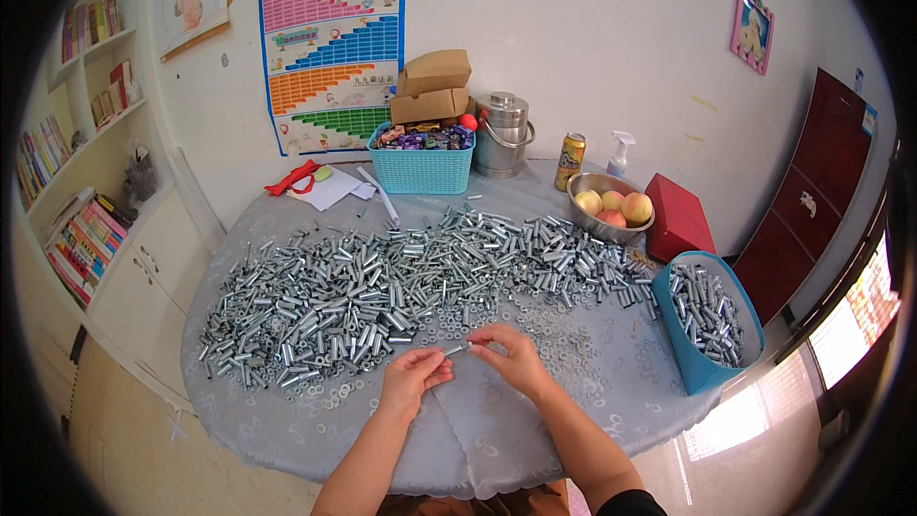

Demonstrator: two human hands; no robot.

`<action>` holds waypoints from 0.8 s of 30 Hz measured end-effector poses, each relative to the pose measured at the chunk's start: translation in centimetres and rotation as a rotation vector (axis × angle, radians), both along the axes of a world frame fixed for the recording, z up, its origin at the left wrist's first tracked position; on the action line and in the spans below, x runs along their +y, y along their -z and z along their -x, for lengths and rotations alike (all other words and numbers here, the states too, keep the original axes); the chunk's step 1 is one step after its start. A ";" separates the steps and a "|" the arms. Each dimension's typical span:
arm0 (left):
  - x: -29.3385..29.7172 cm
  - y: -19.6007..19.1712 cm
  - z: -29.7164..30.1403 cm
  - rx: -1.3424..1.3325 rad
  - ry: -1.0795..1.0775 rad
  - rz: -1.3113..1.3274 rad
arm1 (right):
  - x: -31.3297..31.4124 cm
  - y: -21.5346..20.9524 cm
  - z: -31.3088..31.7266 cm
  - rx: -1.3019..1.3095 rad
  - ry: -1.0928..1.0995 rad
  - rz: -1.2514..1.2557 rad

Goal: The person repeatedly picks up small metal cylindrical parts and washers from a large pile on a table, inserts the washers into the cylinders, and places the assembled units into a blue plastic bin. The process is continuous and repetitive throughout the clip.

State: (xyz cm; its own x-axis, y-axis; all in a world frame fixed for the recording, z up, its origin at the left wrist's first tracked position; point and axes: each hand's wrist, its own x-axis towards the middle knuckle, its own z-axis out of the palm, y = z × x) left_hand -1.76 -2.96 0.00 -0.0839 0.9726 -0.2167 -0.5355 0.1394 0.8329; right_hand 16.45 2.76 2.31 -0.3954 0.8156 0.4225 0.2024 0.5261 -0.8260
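Observation:
Between my two hands, just in front of the pile, is a short silvery anchor bolt [457, 350]. My left hand [415, 377] pinches its left end with thumb and fingertips. On its right end the thumb and fingers of my right hand [511, 359] are closed; whether a small washer or nut is also there, I cannot make out. A wide heap of metal sleeves and bolts [373, 296] spreads beyond my hands. Many loose flat washers [564, 349] lie at its near edge. To the right, a blue plastic bin [702, 377] holds similar metal anchor pieces.
The table wears a grey cloth [430, 440]. Along its far side stand a turquoise basket [420, 172] of small packets, a steel canister [501, 139], a yellow can [570, 161], a spray bottle [621, 153], a fruit bowl [611, 220] and a red box [678, 215]. Papers [330, 189] lie at the back left.

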 end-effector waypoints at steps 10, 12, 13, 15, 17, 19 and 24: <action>-0.2 -0.3 -0.6 0.067 -0.009 -0.057 | -0.8 -0.4 0.2 -0.058 0.118 0.185; 0.0 0.0 -0.5 0.056 -0.035 -0.054 | -0.7 0.0 0.7 0.114 0.108 0.101; 0.0 0.1 -0.4 0.051 -0.048 -0.052 | -0.6 0.0 0.4 0.046 0.060 0.172; -0.1 -0.3 -0.3 0.043 -0.068 -0.056 | -0.4 -0.1 -0.6 -0.092 -0.035 0.311; -0.2 -0.5 -0.3 0.051 -0.072 -0.060 | -0.3 0.4 -0.4 -0.069 0.036 0.320; -0.1 -0.3 -0.4 0.073 -0.065 -0.061 | -0.4 0.3 -0.2 -0.009 0.039 0.293; -0.1 -0.4 -0.4 0.051 -0.088 -0.048 | -0.4 -0.1 -0.4 -0.023 -0.028 0.264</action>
